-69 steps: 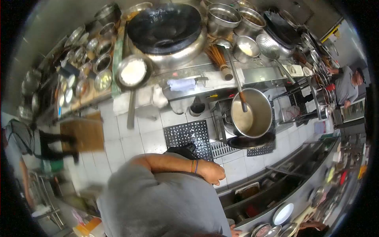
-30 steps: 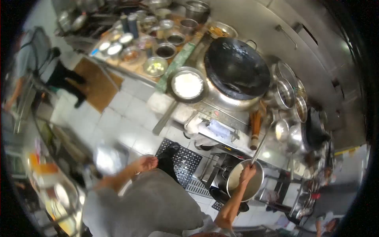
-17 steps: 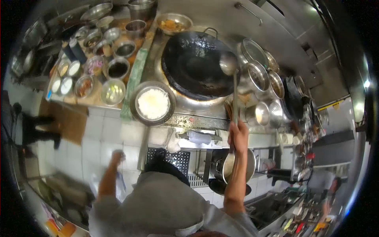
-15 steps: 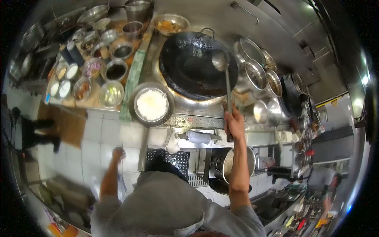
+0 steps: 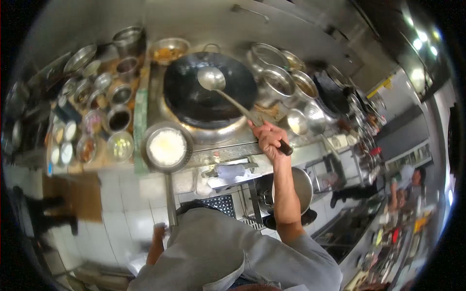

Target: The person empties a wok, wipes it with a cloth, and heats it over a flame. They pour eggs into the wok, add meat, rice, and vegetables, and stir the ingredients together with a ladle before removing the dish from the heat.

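Observation:
A metal ladle (image 5: 212,78) has its bowl over the dark wok (image 5: 184,97). Wrapped round the ladle's handle is my right hand (image 5: 272,140), closed near the wooden grip end, just in front of the wok's right side. My left hand (image 5: 159,233) hangs low beside my body, fingers curled and blurred; I cannot make out what, if anything, is in them. Close to it ends the long handle (image 5: 170,199) of a round metal strainer (image 5: 188,145). That strainer, at the wok's front left, carries a white food heap (image 5: 166,147).
Bowls of ingredients, such as a bowl of chopped greens (image 5: 120,146), crowd the left counter. Metal pots (image 5: 276,82) stand right of the wok. A large pot (image 5: 302,191) sits below my right forearm. One person (image 5: 407,179) is at far right, another (image 5: 43,213) at left.
The view has turned, shifting the wok left in it. The ladle has swung from the wok's right side to its middle, its handle now slanting. My left hand has drawn back toward my body.

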A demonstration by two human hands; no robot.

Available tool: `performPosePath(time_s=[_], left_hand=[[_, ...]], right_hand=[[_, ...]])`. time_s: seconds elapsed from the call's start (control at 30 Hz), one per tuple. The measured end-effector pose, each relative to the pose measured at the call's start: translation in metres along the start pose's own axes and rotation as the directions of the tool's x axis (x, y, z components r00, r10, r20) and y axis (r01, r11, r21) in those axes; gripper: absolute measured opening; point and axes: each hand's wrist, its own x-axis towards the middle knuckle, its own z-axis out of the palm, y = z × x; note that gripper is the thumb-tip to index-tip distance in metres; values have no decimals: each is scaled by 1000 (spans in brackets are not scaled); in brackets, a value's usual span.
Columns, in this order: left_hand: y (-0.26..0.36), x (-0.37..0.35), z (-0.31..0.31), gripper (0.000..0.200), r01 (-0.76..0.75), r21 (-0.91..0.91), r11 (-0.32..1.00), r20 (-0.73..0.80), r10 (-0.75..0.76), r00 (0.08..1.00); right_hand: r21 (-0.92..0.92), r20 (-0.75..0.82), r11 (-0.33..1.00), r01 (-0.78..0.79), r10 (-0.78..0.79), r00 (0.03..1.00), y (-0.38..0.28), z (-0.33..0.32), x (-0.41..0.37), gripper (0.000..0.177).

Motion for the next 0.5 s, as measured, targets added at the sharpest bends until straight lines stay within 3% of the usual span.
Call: performPosePath(time_s=[0.03, 0.07, 0.1, 0.17, 0.2, 0.23, 0.27, 0.3, 0.33, 0.37, 0.4, 0.5], left_hand=[[11, -16, 1, 15, 78, 48, 996, -128, -71, 989], [25, -30, -10, 15, -252, 528, 811, 151, 203, 968], [15, -22, -17, 16, -470, 657, 590, 240, 428, 872], [-13, 3, -24, 18, -548, 541, 638, 203, 533, 821], [-18, 4, -21, 19, -395, 271, 878, 109, 379, 919], [-23, 6, -19, 20, -208, -61, 976, 11, 209, 978], [-36, 20, -28, 20, -435, 265, 860, 161, 405, 900], [-32, 18, -28, 21, -637, 586, 501, 311, 586, 748], [-30, 16, -28, 21, -693, 712, 111, 429, 713, 555], [-37, 20, -37, 21, -579, 613, 537, 280, 538, 795], [-32, 19, -36, 21, -417, 526, 742, 194, 373, 908], [-3, 4, -31, 21, -223, 456, 861, 155, 171, 973]], right_hand=[[-33, 5, 999, 33, -33, 999, 0, 16, -11, 47], [-20, 8, 999, 45, -45, 999, -1, 31, -22, 48], [-102, 20, 992, 79, -78, 997, -9, 43, -30, 46], [-271, 14, 949, 158, -161, 987, -30, 66, -46, 41], [-357, 0, 913, 200, -214, 977, -40, 76, -50, 38], [-495, -41, 830, 258, -318, 947, -43, 89, -53, 30], [-694, -17, 648, 313, -450, 893, -52, 94, -52, 22], [-805, 7, 499, 321, -533, 846, -62, 98, -49, 18], [-890, 43, 338, 306, -606, 794, -72, 99, -44, 16], [-946, 57, 197, 257, -680, 731, -87, 95, -38, 16], [-980, 83, 59, 189, -746, 661, -100, 91, -33, 16], [-948, 149, -261, -180, -867, 475, -121, 75, -24, 17]])
